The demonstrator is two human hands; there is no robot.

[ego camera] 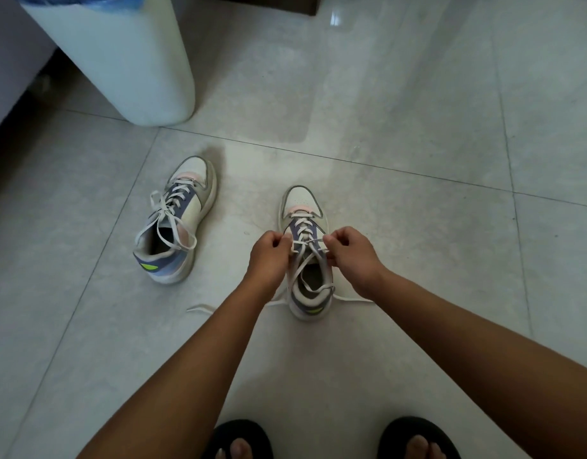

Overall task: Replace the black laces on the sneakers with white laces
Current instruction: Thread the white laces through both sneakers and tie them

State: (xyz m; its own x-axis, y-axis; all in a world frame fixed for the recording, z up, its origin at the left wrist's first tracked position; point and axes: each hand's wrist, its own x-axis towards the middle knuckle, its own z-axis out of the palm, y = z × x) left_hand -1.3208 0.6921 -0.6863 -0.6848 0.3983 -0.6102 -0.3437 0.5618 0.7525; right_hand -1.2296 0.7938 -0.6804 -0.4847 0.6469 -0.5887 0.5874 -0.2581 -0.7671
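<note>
Two white, blue and pink sneakers stand on the tiled floor, toes pointing away from me. The left sneaker carries a white lace tied in a loose bow. The right sneaker is threaded with a white lace. My left hand pinches that lace at the shoe's left side. My right hand pinches it at the right side. Loose lace ends trail onto the floor on both sides of the heel. No black lace is in view.
A tall white bin with a blue liner stands at the back left, beside a pale furniture edge. My feet in black sandals show at the bottom edge. Grey floor tiles stretch to the right and behind the shoes.
</note>
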